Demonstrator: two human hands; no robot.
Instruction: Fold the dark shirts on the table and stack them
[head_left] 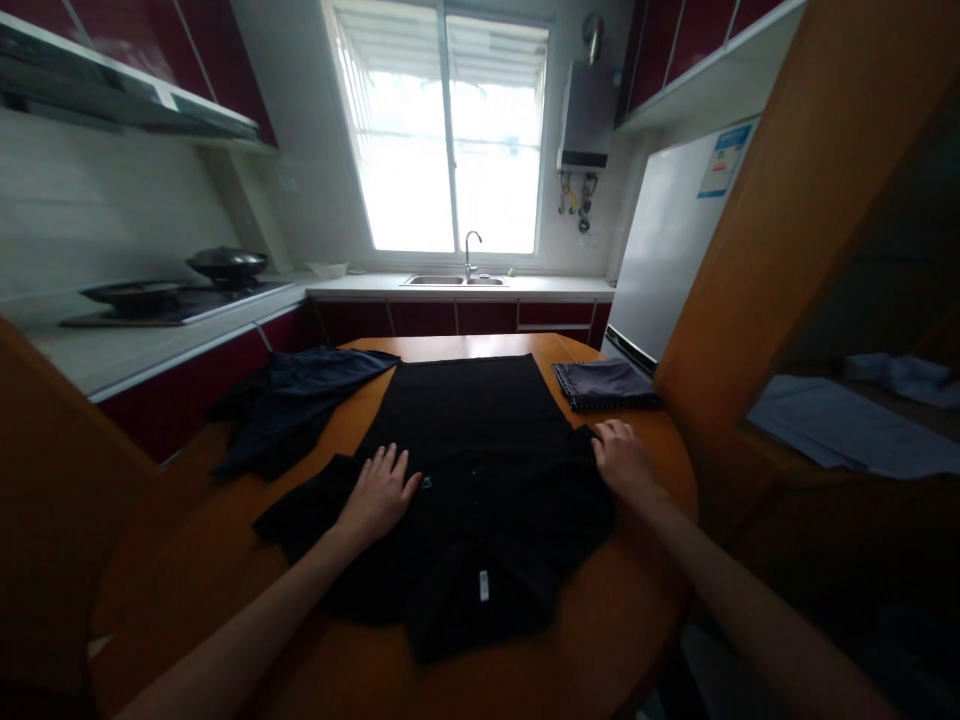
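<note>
A black polo shirt (480,420) lies spread on the wooden table (600,600), its collar and white neck label toward me. My left hand (380,492) rests flat on the shirt's left part, fingers spread, beside a small light chest logo. The left sleeve reaches out past my wrist. On the other side, my right hand (622,462) has its fingers curled over the edge of the right sleeve, which is bent inward. My right fingertips are partly hidden against the dark cloth.
Dark blue clothing (300,395) lies crumpled at the table's left edge. A folded grey cloth (606,384) with a patterned border sits at the back right. Beyond are a sink (435,281), a stove with pans (226,263) and a white refrigerator (667,240).
</note>
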